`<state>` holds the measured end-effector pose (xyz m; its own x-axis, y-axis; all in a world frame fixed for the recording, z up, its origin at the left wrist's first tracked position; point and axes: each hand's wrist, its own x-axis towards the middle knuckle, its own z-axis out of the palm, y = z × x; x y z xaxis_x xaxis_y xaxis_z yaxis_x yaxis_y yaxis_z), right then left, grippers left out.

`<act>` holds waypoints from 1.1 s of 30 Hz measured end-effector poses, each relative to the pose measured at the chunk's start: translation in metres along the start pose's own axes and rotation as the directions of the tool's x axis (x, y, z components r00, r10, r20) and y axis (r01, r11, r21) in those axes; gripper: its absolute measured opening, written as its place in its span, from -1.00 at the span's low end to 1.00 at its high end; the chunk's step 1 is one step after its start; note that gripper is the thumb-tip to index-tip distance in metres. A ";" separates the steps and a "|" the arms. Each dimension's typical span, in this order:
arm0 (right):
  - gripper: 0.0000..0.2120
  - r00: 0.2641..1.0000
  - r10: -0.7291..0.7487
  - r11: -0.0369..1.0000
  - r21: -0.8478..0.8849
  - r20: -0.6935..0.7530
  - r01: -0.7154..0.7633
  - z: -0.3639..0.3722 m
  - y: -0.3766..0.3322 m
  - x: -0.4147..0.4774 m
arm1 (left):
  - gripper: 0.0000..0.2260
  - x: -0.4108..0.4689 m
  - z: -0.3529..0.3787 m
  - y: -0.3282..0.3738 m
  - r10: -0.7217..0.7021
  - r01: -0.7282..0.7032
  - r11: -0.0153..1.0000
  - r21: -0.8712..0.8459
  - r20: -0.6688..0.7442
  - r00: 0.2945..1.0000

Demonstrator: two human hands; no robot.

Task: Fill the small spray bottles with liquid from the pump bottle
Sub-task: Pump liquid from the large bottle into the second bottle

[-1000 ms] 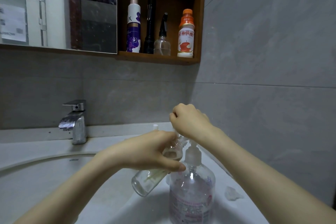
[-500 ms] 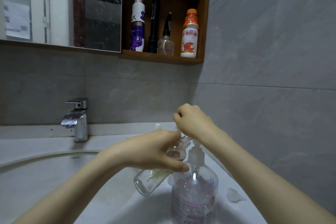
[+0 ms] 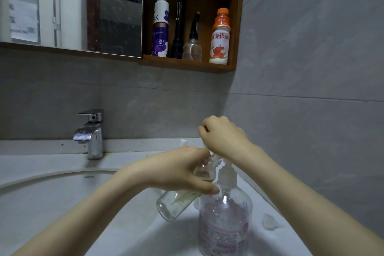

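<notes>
On the sink (image 3: 52, 203) nearest you, the pump bottle (image 3: 224, 220) is standing upright. Your left hand (image 3: 178, 172) is gripping the tilted spray bottle (image 3: 176, 203), its neck reaching under the pump. Your right hand (image 3: 224, 137) is curling closed over the pump head. Behind, the faucet (image 3: 91, 133) is standing.

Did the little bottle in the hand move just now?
No. The little bottle keeps its tilt and place against the pump bottle; the whole view shifted slightly, tap included.
</notes>
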<state>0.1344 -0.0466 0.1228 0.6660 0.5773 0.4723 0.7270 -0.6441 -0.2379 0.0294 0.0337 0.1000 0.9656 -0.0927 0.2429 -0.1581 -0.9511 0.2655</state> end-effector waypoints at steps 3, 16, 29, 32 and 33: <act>-0.70 1.000 0.006 1.000 0.008 0.004 -0.006 0.000 0.000 0.000 | -0.66 0.000 0.001 -0.001 0.001 -0.001 1.000 0.010 -0.009 1.000; -0.69 1.000 0.022 0.998 0.051 -0.006 -0.022 0.004 0.003 0.001 | -0.67 -0.001 0.002 0.000 -0.010 0.010 1.000 0.023 0.003 1.000; -0.78 0.997 0.037 0.999 -0.012 0.066 -0.036 0.007 0.004 -0.004 | -0.67 -0.001 0.007 -0.002 -0.005 0.005 1.000 0.013 0.027 1.000; -0.83 0.996 0.030 0.999 -0.022 0.086 -0.028 0.005 0.002 -0.001 | -0.67 -0.001 0.004 -0.002 -0.014 0.014 1.000 0.010 0.021 1.000; -0.82 0.995 0.025 1.000 -0.020 0.091 -0.023 0.003 0.002 -0.001 | -0.68 -0.001 0.003 -0.002 -0.016 0.016 1.000 0.005 0.019 1.000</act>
<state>0.1360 -0.0467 0.1191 0.6966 0.6044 0.3867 0.7077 -0.6674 -0.2317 0.0292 0.0345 0.0964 0.9717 -0.0834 0.2209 -0.1420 -0.9539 0.2644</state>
